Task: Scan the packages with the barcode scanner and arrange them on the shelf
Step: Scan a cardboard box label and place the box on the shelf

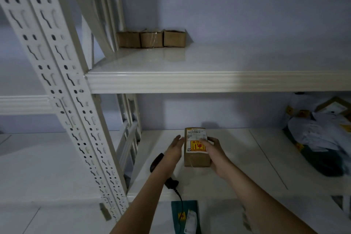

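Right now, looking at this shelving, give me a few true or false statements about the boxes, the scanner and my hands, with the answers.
1. Three brown cardboard boxes sit in a row on the upper white shelf. True.
2. The black barcode scanner is in the right hand. False: it lies on the lower shelf, under the left forearm.
3. The labelled cardboard box sits on the lower shelf. True.
4. The left hand grips that box. False: it is open beside it.

Dim room, pale wall (247, 15), white perforated upright (57, 66)
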Tool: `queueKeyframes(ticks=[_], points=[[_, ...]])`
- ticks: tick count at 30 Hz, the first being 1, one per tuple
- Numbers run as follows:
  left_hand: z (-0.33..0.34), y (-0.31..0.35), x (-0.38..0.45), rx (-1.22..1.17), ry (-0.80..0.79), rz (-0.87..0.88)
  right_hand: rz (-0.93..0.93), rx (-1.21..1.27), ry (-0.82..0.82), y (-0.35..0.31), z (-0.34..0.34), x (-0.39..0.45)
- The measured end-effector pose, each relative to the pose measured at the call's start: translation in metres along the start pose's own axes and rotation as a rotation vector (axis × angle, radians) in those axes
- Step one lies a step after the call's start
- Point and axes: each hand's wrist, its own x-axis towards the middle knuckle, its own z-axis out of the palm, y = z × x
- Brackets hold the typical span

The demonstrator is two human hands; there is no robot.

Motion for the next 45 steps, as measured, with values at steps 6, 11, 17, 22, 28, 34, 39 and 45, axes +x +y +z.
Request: queueKeyframes(ticks=[6, 11, 17, 22, 28, 34, 39, 45], points=[[0.035, 0.037, -0.050, -0.124, -0.103, 0.126, -0.107, -0.061, -0.079, -0.033, -0.008, -0.056], [0.055, 0.062, -0.097, -0.124, -0.103, 0.265, -0.352, -0.188, 0.050, -0.055, -0.027, -0.105], [0.080, 0.102, -0.151, -0.100, 0.046, 0.497, -0.569, -0.148, 0.047, -0.084, -0.053, -0.155], [0.115, 0.122, -0.185, -0.081, 0.083, 0.590, -0.654, -0.157, -0.112, -0.100, -0.087, -0.189], [0.160, 0.151, -0.210, -0.148, 0.151, 0.624, -0.735, -0.109, -0.229, -0.136, -0.129, -0.214], [0.173, 0.185, -0.219, -0.066, 0.186, 0.721, -0.834, -0.238, -0.331, -0.180, -0.150, -0.223], [0.164, 0.224, -0.204, 0.041, 0.095, 0.755, -0.898, -0.426, -0.392, -0.222, -0.151, -0.203], [0.134, 0.270, -0.157, 0.261, -0.003, 0.861, -0.951, -0.505, -0.268, -0.268, -0.127, -0.150]])
